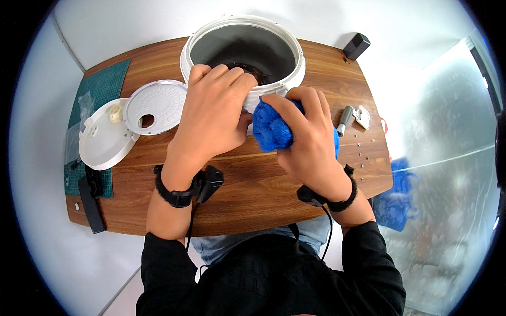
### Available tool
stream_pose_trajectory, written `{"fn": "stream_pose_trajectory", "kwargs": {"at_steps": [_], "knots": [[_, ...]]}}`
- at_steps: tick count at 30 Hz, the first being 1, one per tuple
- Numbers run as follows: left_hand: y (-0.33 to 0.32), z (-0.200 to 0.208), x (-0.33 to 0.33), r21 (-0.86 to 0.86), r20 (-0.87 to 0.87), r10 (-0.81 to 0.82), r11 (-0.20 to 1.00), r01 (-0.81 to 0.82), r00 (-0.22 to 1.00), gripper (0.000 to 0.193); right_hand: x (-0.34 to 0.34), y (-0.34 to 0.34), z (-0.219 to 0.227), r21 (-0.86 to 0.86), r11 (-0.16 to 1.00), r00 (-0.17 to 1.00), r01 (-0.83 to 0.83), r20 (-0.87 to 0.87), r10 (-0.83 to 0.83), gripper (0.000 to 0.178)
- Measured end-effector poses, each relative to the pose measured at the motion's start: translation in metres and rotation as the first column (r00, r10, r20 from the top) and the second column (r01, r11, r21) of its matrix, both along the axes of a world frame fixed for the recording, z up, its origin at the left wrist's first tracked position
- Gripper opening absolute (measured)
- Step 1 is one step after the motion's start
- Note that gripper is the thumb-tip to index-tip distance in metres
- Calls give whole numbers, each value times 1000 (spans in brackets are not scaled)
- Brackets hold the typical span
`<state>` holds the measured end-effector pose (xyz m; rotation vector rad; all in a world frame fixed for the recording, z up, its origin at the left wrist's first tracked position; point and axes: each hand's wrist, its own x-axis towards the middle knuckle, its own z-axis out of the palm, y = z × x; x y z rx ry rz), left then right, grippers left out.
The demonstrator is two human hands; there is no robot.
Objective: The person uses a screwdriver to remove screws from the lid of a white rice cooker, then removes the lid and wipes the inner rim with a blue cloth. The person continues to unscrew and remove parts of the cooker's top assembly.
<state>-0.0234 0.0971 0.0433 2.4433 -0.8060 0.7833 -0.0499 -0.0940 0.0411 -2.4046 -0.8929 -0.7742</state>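
Observation:
A white round appliance housing point(243, 100) with a dark grey inside stands at the far middle of the table. My left hand point(219, 108) has its fingers hooked over the near rim and its thumb down on the outer wall, so it grips the housing. A bunched blue cloth point(270, 126) is in my right hand point(308, 129), held against or just in front of the housing's near right wall; whether they touch is hard to tell. My fingers curl round the cloth, and part of it shows on the far side of the hand. Dark parts lie at the housing's bottom, partly hidden.
Left of the housing, a white slotted disc point(163, 102) overlaps a white round lid point(103, 145) on a green cutting mat point(108, 79). A black bar point(92, 208) lies nearer. At right are a grey-handled tool point(345, 120), a white part point(361, 117), several screws point(360, 154) and a black box point(357, 46).

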Motion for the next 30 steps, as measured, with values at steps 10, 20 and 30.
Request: {"fn": "stream_pose_trajectory", "kwargs": {"at_steps": [10, 20, 30], "knots": [[-3, 0, -1, 3, -8, 10, 1000, -10, 1000, 46, 0, 5, 7, -33, 999, 999, 38, 21, -38, 55], [0, -3, 1, -44, -14, -12, 999, 12, 1000, 44, 0, -24, 20, 17, 998, 998, 54, -10, -54, 57], [-1, 2, -1, -25, -11, -13, 1000, 13, 1000, 44, 3, 1, 9, -76, 996, 997, 39, 69, -33, 50]]}}
